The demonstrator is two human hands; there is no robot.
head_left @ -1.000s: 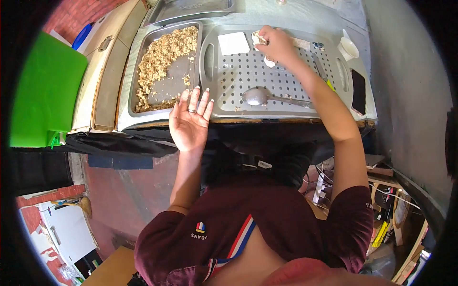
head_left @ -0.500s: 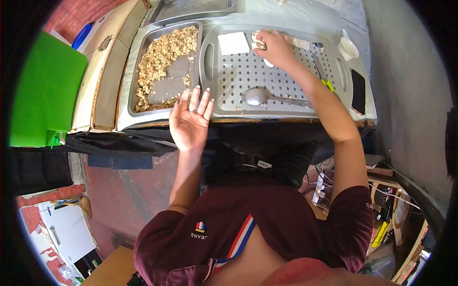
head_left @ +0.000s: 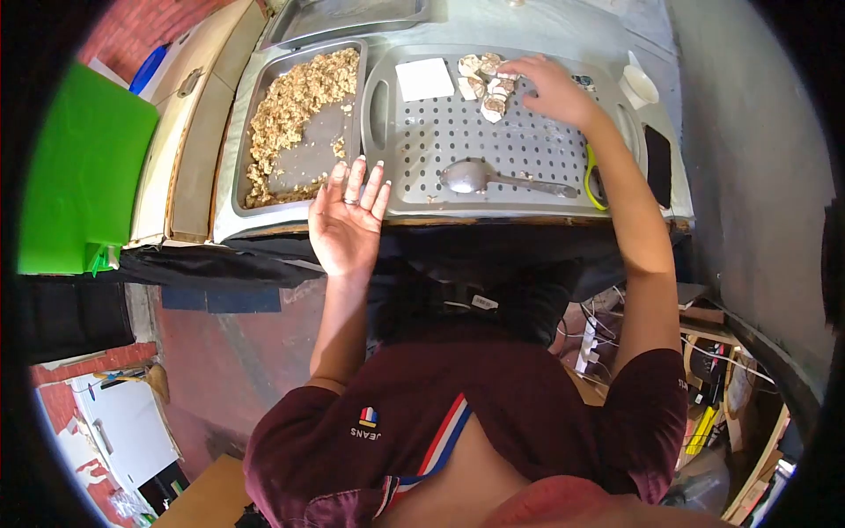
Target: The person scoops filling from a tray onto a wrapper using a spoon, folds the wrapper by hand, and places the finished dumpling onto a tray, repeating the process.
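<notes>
My left hand (head_left: 349, 220) is held palm up at the table's front edge, fingers spread and smudged, with a ring on one finger and nothing in it. Fingers stretched out, my right hand (head_left: 556, 88) is at the right side of several cut pieces of a pale filled roll (head_left: 493, 107) on the grey perforated tray (head_left: 380, 114). Its fingertips reach over the nearest pieces, and the palm hides part of the tray. A large metal spoon (head_left: 468, 177) lies across the tray's front. Yellow-green handles (head_left: 591, 176) show beside my right forearm.
A metal pan (head_left: 243, 167) of crumbly brown filling (head_left: 295, 92) stands on the left. A white square sheet (head_left: 424, 79) lies on the tray. At the right are a white cup (head_left: 639, 87) and a dark phone (head_left: 658, 167). Another metal pan (head_left: 348, 18) sits behind.
My right hand has moved right, off the piece it held, uncovering several cut roll pieces on the tray. The left hand stays nearly still.
</notes>
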